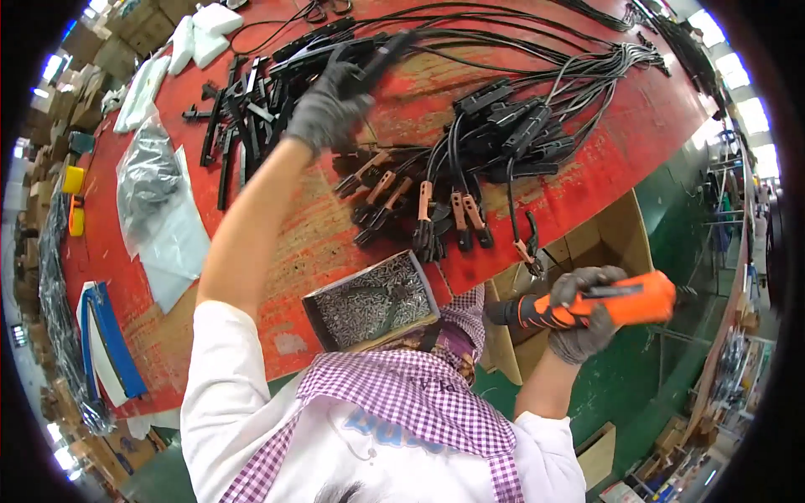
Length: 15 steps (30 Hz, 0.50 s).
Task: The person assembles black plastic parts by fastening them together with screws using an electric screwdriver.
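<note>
my left hand, in a grey glove, is up over the far half of the red bench, arm stretched out, fingers closed round one end of a black bar-shaped part that is too blurred for me to tell its details. my right hand, gloved in grey too, is wrapped round the body of an orange and black power screwdriver, held off the bench's right edge, its dark nose pointing left toward the bench. below that edge stands an open cardboard box on the green floor. at the bench's near edge, just in front of my purple checked apron, sits a small open box filled with screws, with a dark green tool lying across them; i can't tell its kind. toward the right edge black plastic housings lie heaped, their cables sweeping to the far right corner, while copper-coloured clamps spread out on the near side of the heap. just left of my left hand is a jumbled pile of black parts. nearer the left edge lie a clear plastic bag with dark contents and, by the near left corner, a blue strip; white wrapped packs rest near the far left corner.
</note>
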Tool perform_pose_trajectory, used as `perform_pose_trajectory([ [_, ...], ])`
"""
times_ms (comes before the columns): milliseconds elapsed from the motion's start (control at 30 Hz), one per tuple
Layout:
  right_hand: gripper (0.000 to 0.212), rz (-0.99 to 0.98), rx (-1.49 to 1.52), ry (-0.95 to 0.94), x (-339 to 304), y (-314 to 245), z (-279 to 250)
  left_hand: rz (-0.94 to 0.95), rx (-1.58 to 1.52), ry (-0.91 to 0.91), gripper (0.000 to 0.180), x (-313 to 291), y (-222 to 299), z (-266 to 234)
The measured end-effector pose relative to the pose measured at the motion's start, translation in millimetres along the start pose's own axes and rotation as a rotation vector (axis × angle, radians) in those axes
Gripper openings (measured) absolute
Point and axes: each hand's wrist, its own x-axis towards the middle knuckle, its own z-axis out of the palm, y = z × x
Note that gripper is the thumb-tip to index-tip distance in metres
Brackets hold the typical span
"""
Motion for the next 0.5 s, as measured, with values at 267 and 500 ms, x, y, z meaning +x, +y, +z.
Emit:
perform_pose_trajectory([
  [267,0.040,0.324,-0.152,0.331,-30,20,-65,0.474,1.364,0.508,0.037,59,-12,23],
  [500,0.018,0.634,-0.448,0.443,17,61,-127,0.053,0.555,-0.890,0.041,-79,63,190],
])
